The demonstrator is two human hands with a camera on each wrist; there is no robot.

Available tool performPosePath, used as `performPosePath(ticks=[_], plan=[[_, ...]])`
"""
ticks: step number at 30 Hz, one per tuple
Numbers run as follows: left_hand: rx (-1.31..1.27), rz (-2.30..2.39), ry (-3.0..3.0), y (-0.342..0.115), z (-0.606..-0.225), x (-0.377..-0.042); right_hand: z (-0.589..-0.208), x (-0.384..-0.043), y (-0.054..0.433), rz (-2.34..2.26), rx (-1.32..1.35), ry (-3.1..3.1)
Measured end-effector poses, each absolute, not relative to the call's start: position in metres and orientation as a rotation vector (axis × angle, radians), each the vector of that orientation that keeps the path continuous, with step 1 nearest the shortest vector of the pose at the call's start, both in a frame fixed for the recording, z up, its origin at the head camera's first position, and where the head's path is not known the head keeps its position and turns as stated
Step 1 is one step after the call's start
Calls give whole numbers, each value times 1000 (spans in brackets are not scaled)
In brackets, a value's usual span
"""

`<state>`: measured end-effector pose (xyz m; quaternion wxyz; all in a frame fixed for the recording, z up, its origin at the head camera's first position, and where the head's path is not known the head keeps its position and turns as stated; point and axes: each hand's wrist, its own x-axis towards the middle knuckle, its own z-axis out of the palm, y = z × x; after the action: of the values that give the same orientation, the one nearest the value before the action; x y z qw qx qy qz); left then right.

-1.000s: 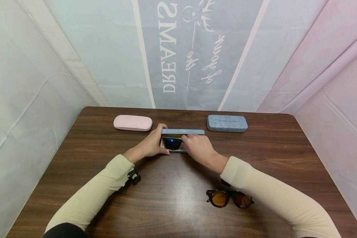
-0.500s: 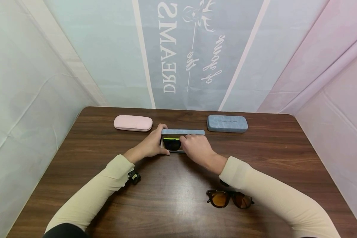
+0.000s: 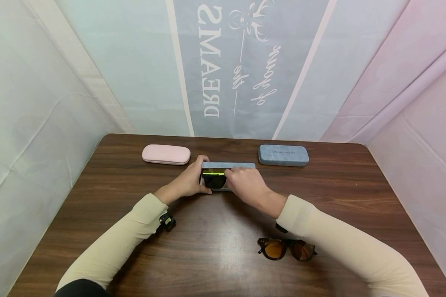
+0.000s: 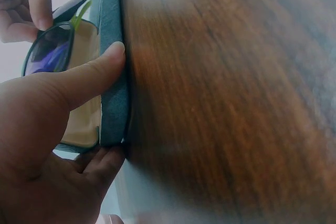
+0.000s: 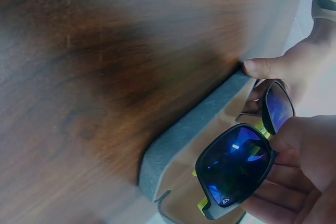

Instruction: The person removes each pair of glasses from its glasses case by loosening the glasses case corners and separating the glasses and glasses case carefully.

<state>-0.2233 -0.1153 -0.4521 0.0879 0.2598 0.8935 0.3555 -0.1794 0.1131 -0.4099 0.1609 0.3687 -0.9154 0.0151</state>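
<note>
A blue eyeglass case (image 3: 228, 165) lies open near the table's middle, its cream lining visible in the left wrist view. Its left end is gripped by my left hand (image 3: 186, 180), the thumb along the near wall (image 4: 115, 111). With my right hand (image 3: 250, 186) I pinch a pair of sunglasses (image 3: 214, 181) at the bridge, over the case opening. Dark frames, blue mirrored lenses (image 5: 233, 163) and yellow-green temples show in the right wrist view. The sunglasses are tilted, and my right hand hides their right half from the head view.
A second pair of sunglasses (image 3: 274, 250), brown-lensed, lies on the table beside my right forearm. Behind the hands sit a closed pink case (image 3: 166, 154) at left and a closed blue case (image 3: 283, 155) at right. Fabric walls border the wooden table (image 3: 204, 264).
The sunglasses in my right hand have tipped, so the lenses turned from blue to dark and a yellow-green edge shows on top. My left hand and the case have stayed put.
</note>
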Motion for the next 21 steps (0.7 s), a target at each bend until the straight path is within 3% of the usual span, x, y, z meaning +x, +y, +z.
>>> performPosePath(ticks=[21], plan=[[816,1102,2657,-116,-455,-225,-385,-162,117,188,1120,-2653]])
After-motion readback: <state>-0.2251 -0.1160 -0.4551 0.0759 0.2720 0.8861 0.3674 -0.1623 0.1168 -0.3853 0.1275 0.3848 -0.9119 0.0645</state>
